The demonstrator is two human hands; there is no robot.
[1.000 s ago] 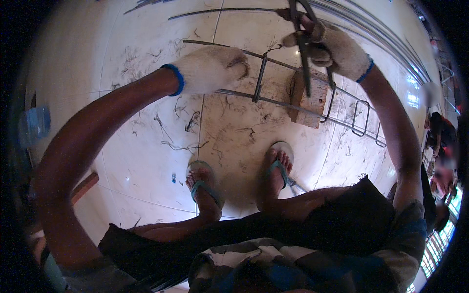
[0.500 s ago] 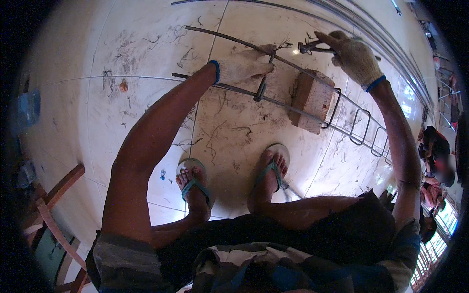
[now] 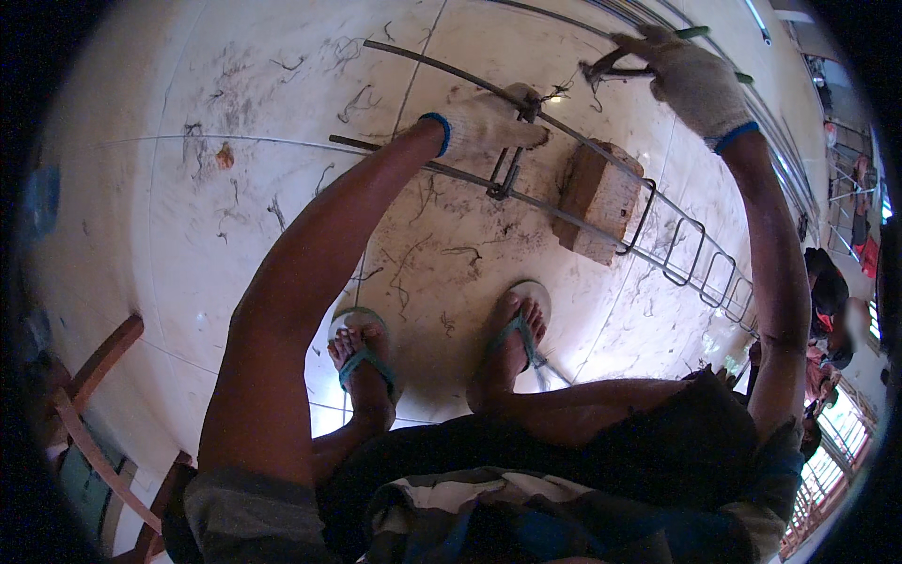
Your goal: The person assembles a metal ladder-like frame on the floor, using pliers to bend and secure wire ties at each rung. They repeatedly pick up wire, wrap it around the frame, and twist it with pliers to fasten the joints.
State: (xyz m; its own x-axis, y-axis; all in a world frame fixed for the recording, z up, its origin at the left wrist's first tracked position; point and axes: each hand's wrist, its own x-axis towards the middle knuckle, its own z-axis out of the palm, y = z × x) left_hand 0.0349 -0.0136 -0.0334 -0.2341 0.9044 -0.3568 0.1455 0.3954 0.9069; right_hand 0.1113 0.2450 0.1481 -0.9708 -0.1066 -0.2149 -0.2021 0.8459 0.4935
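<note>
My left hand [image 3: 489, 127], in a white knit glove with a blue cuff, grips a bent steel stirrup [image 3: 505, 171] where it meets a long steel rod [image 3: 442, 70] of the rebar cage. My right hand [image 3: 691, 80], gloved the same way, holds green-handled pliers [image 3: 625, 64] whose jaws point at a tuft of thin tie wire [image 3: 562, 91] on the upper rod. The cage rests on a wooden block [image 3: 594, 202] on the tiled floor. Further stirrups [image 3: 700, 268] run off to the right along the rods.
My feet in blue flip-flops [image 3: 362, 362] stand just below the cage. Cut wire scraps [image 3: 413, 268] litter the pale tiles. A wooden chair frame [image 3: 89, 404] sits at lower left. Another person [image 3: 832, 310] is at the right edge, beside a railing.
My left hand has moved down onto the stirrup and closed on it. My right hand with the pliers has shifted right and lower toward the tie wire. The view tilted slightly.
</note>
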